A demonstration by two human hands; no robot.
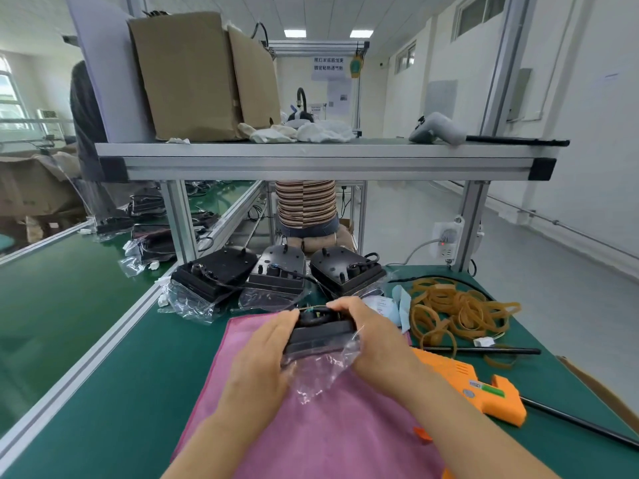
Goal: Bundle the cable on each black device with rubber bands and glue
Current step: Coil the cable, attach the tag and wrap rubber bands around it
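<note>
A black device (pixel 320 335) in a clear plastic bag (pixel 321 369) lies on a pink cloth (pixel 332 430). My left hand (pixel 266 354) grips its left side. My right hand (pixel 373 337) grips its right side, with fingers curled over the coiled black cable (pixel 313 317) on top. A pile of tan rubber bands (pixel 456 314) lies to the right. The orange glue gun (pixel 473 385) rests on the table by my right forearm. Three more black devices (pixel 276 271) with loose cables stand in a row behind.
A green conveyor belt (pixel 52 305) runs along the left with bagged devices. An aluminium shelf (pixel 325 160) spans overhead, carrying a cardboard box (pixel 186 77) and cloths. A person in a striped top (pixel 306 205) sits beyond. A black rod (pixel 484 350) and the glue gun's cord lie at the right.
</note>
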